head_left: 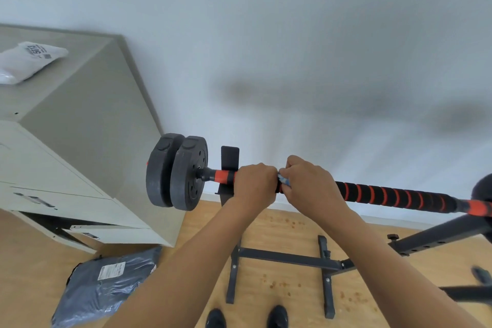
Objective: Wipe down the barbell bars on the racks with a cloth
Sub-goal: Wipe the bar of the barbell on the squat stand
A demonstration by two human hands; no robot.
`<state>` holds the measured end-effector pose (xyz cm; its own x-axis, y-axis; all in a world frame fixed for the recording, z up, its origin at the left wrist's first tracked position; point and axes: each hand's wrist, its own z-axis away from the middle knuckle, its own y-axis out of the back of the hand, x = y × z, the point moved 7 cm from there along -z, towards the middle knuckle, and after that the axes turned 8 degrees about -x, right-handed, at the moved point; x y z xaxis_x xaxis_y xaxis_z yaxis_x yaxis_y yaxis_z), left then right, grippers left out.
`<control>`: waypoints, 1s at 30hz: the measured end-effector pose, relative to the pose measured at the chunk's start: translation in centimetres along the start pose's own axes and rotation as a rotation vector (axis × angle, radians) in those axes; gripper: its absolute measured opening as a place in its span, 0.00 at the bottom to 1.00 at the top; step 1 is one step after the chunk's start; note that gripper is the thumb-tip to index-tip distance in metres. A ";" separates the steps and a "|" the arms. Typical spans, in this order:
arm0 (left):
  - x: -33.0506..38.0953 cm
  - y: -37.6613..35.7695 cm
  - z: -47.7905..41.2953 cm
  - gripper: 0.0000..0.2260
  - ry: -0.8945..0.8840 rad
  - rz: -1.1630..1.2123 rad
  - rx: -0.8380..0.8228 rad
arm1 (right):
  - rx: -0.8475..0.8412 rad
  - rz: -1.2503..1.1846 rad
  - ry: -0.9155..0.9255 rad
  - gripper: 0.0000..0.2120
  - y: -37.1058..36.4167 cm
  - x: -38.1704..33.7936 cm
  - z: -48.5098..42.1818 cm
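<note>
Two hands grip the black foam-wrapped barbell bar with orange spiral stripes [394,196], which lies across the black metal rack [229,160]. The left hand [254,184] is wrapped bare around the bar beside the rack; the right hand [308,184], touching it, clamps a small light-blue cloth [284,180] against the bar. Two black weight plates [177,172] cap the bar's left end.
</note>
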<state>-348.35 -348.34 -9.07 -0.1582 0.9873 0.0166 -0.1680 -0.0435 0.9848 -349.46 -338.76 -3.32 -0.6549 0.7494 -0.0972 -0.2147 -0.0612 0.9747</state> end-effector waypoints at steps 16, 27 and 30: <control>0.3 0.5 0.8 0.08 0.033 -0.021 0.038 | 0.024 -0.053 -0.016 0.12 -0.1 0.7 0.4; 0.8 0.4 2.0 0.06 -0.058 0.112 0.109 | 0.027 -0.068 -0.027 0.10 -0.3 1.1 -0.3; 0.6 0.2 1.3 0.06 -0.035 0.060 0.101 | 0.041 -0.074 -0.012 0.10 -0.4 0.8 0.0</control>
<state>-347.25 -347.53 -8.68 -0.1302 0.9882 0.0806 -0.0600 -0.0890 0.9942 -349.90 -338.08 -3.75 -0.6298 0.7586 -0.1669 -0.2318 0.0216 0.9725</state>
